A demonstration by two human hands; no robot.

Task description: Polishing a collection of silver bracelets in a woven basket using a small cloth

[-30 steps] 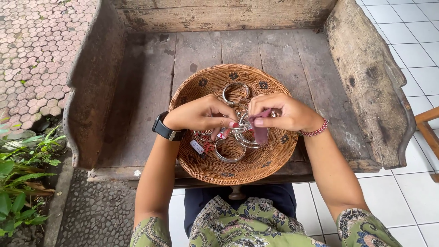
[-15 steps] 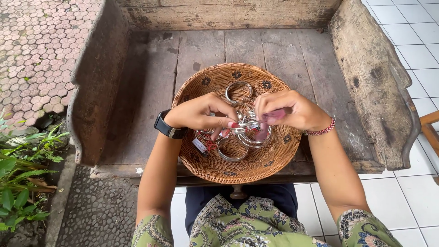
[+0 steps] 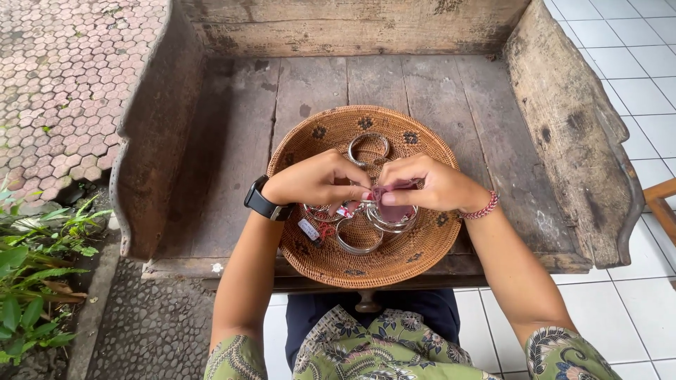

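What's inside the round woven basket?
The woven basket holds silver bangles, one more bangle at the back, and a small tag. The left hand and right hand pinch something pinkish, covering whatever lies beneath.

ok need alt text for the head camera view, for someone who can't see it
Seen from above, a person's left hand and right hand meet over a round woven basket of silver bangles, the right pinching a small dark pink cloth. The basket sits on a weathered wooden bench, with green plants on the left.
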